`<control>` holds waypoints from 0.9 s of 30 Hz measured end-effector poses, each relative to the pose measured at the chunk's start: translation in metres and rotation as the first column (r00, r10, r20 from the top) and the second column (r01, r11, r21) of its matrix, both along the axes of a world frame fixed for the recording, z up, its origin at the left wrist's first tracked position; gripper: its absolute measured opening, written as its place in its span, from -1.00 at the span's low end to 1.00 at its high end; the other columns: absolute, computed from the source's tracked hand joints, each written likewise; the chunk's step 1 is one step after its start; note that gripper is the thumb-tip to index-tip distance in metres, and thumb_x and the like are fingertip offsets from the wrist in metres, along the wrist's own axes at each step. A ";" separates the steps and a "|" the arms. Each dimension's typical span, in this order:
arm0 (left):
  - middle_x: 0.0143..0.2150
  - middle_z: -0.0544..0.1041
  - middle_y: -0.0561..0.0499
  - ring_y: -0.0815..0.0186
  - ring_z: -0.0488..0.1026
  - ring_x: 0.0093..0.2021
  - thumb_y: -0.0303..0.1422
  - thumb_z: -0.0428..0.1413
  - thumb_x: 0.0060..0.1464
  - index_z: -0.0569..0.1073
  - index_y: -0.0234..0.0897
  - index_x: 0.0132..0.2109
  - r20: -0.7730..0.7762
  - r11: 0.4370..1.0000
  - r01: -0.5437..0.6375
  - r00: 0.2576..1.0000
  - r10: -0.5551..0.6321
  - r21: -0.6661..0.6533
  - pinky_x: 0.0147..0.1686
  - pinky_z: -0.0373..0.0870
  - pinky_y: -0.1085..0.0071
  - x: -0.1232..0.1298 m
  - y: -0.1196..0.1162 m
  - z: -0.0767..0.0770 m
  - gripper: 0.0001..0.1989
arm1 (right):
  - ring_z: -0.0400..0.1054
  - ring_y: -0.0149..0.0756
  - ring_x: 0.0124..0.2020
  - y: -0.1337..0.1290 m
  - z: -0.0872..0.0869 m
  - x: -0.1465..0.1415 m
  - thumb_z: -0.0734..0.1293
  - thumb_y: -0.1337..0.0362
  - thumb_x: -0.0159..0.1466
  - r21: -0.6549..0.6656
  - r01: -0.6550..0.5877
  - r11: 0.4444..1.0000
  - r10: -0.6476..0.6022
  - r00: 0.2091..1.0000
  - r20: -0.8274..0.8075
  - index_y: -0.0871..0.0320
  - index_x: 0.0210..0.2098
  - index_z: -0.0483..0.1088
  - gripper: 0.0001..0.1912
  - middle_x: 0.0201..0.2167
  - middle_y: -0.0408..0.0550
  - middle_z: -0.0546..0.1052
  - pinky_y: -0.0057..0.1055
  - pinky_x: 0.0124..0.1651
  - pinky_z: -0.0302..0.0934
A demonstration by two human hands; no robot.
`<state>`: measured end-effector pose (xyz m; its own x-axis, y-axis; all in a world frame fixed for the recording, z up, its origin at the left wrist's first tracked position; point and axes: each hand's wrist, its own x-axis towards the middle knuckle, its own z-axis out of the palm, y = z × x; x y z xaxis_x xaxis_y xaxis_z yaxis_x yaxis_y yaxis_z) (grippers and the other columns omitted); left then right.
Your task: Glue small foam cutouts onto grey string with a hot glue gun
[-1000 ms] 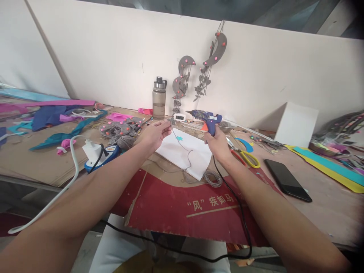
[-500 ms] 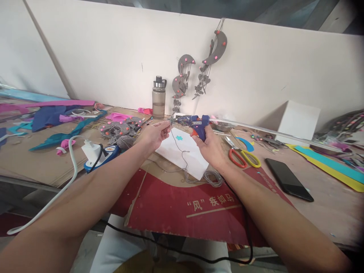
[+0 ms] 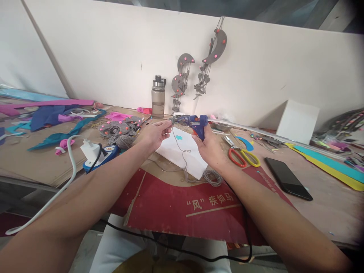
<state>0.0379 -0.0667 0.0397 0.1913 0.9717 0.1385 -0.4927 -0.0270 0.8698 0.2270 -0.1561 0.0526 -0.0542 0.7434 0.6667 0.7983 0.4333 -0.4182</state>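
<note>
Fingers pinched, my left hand (image 3: 157,135) holds the end of a grey cord (image 3: 185,163), which hangs down over a white sheet (image 3: 189,151) and runs to a loose coil (image 3: 212,178). My right hand (image 3: 209,147) is wrapped round the handle of a blue glue gun (image 3: 196,122). The gun points left, its nozzle close to my left fingertips; whether it touches the cord is too small to tell. On the sheet lies a small turquoise flower shape (image 3: 179,137).
A bottle (image 3: 158,99) stands behind my left hand. Scissors (image 3: 241,151) and a phone (image 3: 287,178) lie to the right. At left are a power strip (image 3: 106,154) and grey felt pieces (image 3: 119,129). Moon hangings (image 3: 218,47) hang on the white board.
The glue gun and my right hand have shifted very slightly left, towards my left fingertips. My left hand keeps its pinch; the whole view has moved a little.
</note>
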 end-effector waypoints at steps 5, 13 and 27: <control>-0.41 0.48 0.05 0.53 0.36 -0.50 -0.31 0.36 -0.25 0.50 -0.34 -0.35 -0.022 1.000 0.001 1.000 -0.001 0.020 -0.50 0.25 0.56 0.001 -0.001 0.001 -0.71 | 0.38 -0.01 -0.11 -0.004 0.003 -0.002 0.17 0.24 0.27 -0.028 0.018 0.999 -0.017 1.000 0.022 0.17 0.18 0.11 -0.51 -0.08 0.17 0.47 -0.04 -0.05 0.26; -0.41 0.49 0.03 0.51 0.35 -0.50 -0.27 0.36 -0.27 0.50 -0.34 -0.39 -0.051 0.999 -0.010 0.999 0.012 0.042 -0.50 0.24 0.55 0.000 -0.001 -0.001 -0.70 | 0.39 -0.03 -0.18 -0.008 0.005 -0.003 0.16 0.22 0.27 -0.027 0.040 0.999 -0.039 0.998 0.045 0.16 0.15 0.14 -0.54 -0.15 0.15 0.48 -0.08 -0.10 0.25; -0.37 0.50 0.01 0.50 0.34 -0.49 -0.25 0.36 -0.27 0.51 -0.33 -0.40 -0.094 0.998 -0.021 0.995 0.027 0.064 -0.49 0.23 0.54 0.000 -0.002 -0.001 -0.71 | 0.39 -0.01 -0.17 -0.008 0.005 -0.004 0.15 0.26 0.26 -0.036 0.052 0.998 -0.051 0.998 0.038 0.17 0.15 0.12 -0.54 -0.13 0.16 0.48 -0.08 -0.11 0.25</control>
